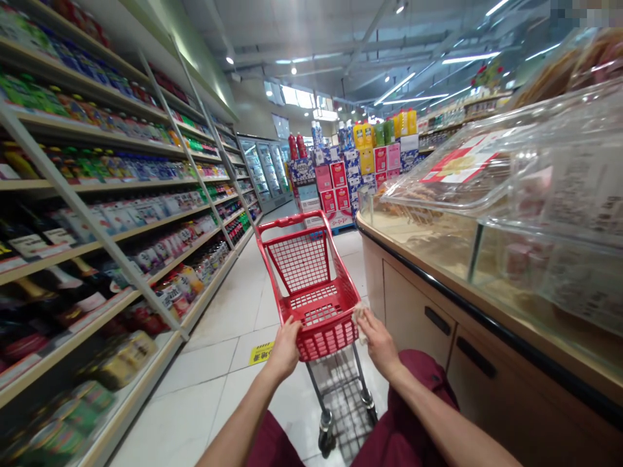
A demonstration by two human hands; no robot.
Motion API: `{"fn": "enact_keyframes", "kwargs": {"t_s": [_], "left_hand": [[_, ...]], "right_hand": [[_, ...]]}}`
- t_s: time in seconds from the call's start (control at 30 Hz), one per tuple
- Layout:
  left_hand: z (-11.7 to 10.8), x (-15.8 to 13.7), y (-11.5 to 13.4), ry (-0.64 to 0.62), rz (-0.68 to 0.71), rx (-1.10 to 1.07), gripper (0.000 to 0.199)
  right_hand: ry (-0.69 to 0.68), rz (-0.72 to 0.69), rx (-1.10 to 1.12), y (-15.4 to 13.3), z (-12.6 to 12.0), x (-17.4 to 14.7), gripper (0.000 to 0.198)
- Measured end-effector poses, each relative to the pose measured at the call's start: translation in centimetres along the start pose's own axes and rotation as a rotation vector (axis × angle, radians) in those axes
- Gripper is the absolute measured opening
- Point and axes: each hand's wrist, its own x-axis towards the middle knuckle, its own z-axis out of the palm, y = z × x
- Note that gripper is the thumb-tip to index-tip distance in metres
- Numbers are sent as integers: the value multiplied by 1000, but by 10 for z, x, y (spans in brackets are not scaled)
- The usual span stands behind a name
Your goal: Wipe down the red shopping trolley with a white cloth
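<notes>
Standing between hands (286, 347) (377, 337), red cart (335, 295)

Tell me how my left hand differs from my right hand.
The right hand holds a pale crumpled cloth against the red cart; the left hand shows no cloth. The left hand is near the yellow floor sticker, the right hand near a maroon-clad knee. Both are bare, at opposite corners of the cart's near end.
</notes>
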Motion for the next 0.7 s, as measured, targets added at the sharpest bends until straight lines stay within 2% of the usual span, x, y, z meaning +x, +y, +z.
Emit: {"fn": "enact_keyframes", "kwargs": {"t_s": [0.07,0.13,0.27,0.37,0.53,0.7], "left_hand": [[-1,0,2,0,1,-6,53],[-2,0,3,-6,13,-20,55],[-4,1,7,-46,30,-56,53],[-6,3,7,-83,29,-66,49],[-9,5,0,-88,16,-62,52],[-9,1,-4,-97,10,-52,63]], "right_hand": [[-76,-8,-16,-3,2,-16,53],[-77,-83,-2,-16,3,-20,47],[36,-312,68,-60,11,13,34],[35,-405,63,-83,28,32,33],[-57,-487,48,-82,49,16,31],[-74,-495,78,-80,46,-1,28]]}}
